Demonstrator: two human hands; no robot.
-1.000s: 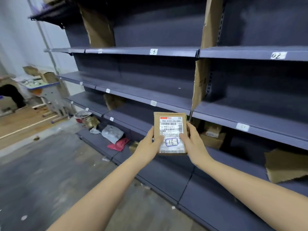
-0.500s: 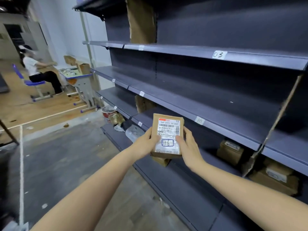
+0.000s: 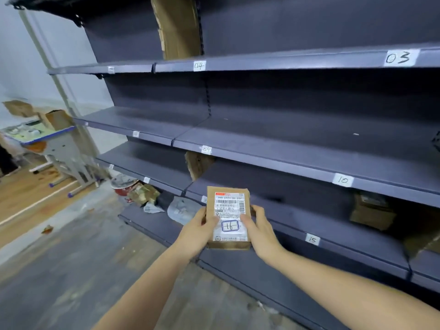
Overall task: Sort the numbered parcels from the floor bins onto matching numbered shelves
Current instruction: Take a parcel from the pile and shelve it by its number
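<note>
A small brown cardboard parcel (image 3: 228,217) with a white label marked 16 in a blue box is held upright in front of the dark shelving. My left hand (image 3: 198,231) grips its left edge and my right hand (image 3: 259,231) grips its right edge, thumbs on the label. Shelf tags read 04 (image 3: 199,65), 03 (image 3: 400,57), 09 (image 3: 206,149), 10 (image 3: 342,180) and 15 (image 3: 312,239). A tag (image 3: 204,199) just behind the parcel's left edge is partly hidden.
A brown box (image 3: 371,210) sits on the shelf above tag 15. Grey bags (image 3: 182,209) and clutter (image 3: 142,192) lie at the shelving's left end. A small desk (image 3: 51,148) stands at left. Cardboard dividers (image 3: 177,27) stand between bays.
My view has swung left along the shelving and moved closer; tags 04, 09, 10 and 15 are now readable. Both hands keep the same hold on the parcel.
</note>
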